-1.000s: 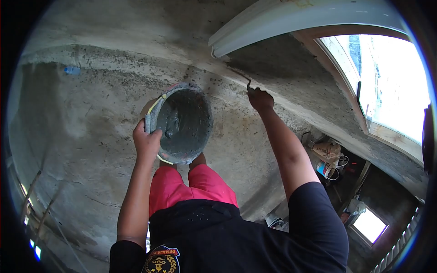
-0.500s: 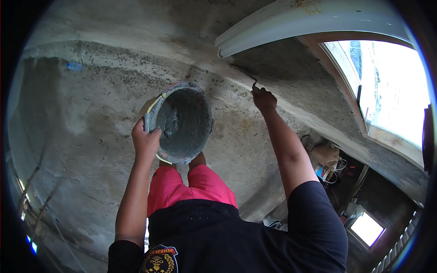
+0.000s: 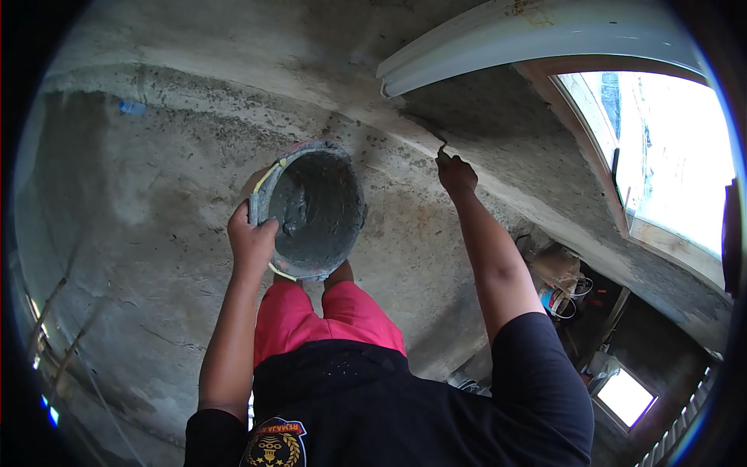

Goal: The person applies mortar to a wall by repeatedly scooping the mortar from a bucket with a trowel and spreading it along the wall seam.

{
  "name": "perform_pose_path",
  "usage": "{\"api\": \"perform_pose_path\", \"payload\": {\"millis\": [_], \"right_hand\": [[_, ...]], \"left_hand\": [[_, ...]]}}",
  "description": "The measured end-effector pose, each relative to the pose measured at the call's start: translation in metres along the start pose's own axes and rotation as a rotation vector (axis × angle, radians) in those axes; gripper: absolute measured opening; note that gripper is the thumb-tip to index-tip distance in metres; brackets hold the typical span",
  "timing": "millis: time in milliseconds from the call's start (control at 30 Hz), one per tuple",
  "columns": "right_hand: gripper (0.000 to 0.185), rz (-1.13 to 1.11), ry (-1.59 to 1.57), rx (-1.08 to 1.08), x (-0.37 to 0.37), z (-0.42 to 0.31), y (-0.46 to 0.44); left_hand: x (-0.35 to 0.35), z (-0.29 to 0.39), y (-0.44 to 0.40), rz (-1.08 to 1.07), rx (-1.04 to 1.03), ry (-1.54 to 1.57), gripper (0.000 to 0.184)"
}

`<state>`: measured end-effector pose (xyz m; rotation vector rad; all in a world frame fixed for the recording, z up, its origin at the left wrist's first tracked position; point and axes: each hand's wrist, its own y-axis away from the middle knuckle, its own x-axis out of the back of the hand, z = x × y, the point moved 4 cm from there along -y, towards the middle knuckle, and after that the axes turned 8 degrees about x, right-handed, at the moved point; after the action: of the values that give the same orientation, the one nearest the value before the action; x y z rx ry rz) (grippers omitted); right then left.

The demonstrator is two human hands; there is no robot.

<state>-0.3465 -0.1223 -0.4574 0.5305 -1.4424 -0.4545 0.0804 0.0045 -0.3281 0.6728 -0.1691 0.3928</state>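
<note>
My left hand [image 3: 250, 238] is closed on the rim of a bucket [image 3: 354, 226], thumb over the near edge. The bucket is tilted so its mouth faces me, and wet grey mortar [image 3: 294, 210] coats its inside and bottom. Out to the right, my right hand [image 3: 457, 174] is wrapped round the handle of a trowel [image 3: 443, 146]. The trowel's thin neck shows above the fist; its dark blade lies against the lower part of the grey wall [image 3: 498, 132] and is hard to make out.
A white curved panel or pipe [image 3: 529, 39] juts in at the upper right beside a bright window [image 3: 669, 148]. A blue plastic bottle [image 3: 132, 107] lies on the concrete floor [image 3: 179, 194] at left. Sacks and containers [image 3: 556, 268] stand at the right.
My right hand and the trowel have shifted slightly right and down in the view. The surroundings moved a little too, while my left hand keeps its hold on the bucket.
</note>
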Motion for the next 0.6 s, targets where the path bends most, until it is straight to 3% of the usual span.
{"api": "perform_pose_path", "payload": {"millis": [67, 100, 133, 233, 367, 433, 600], "right_hand": [[0.057, 0.0, -0.249, -0.273, -0.023, 0.012, 0.02], [0.07, 0.06, -0.384, -0.292, -0.044, 0.018, 0.033], [0.064, 0.108, -0.491, -0.335, -0.048, 0.015, 0.056], [0.058, 0.201, -0.562, -0.241, -0.071, 0.019, 0.121], [0.05, 0.209, -0.614, -0.125, -0.039, -0.004, 0.218], [0.047, 0.18, -0.845, 0.016, -0.041, -0.018, 0.242], [0.051, 0.183, -0.703, 0.19, 0.003, -0.086, 0.268]], "left_hand": [[0.002, -0.001, 0.002, 0.005, 0.014, -0.016, 0.025], [0.003, 0.0, 0.0, 0.01, 0.021, -0.029, 0.025], [0.003, 0.0, -0.001, 0.012, 0.013, -0.022, 0.025], [0.009, 0.008, -0.001, 0.016, -0.006, -0.025, 0.023], [0.019, 0.027, -0.001, -0.015, -0.015, -0.077, 0.022], [0.024, 0.038, -0.002, -0.025, -0.06, -0.138, 0.023], [0.027, 0.059, -0.001, -0.098, -0.103, -0.185, 0.024]]}}
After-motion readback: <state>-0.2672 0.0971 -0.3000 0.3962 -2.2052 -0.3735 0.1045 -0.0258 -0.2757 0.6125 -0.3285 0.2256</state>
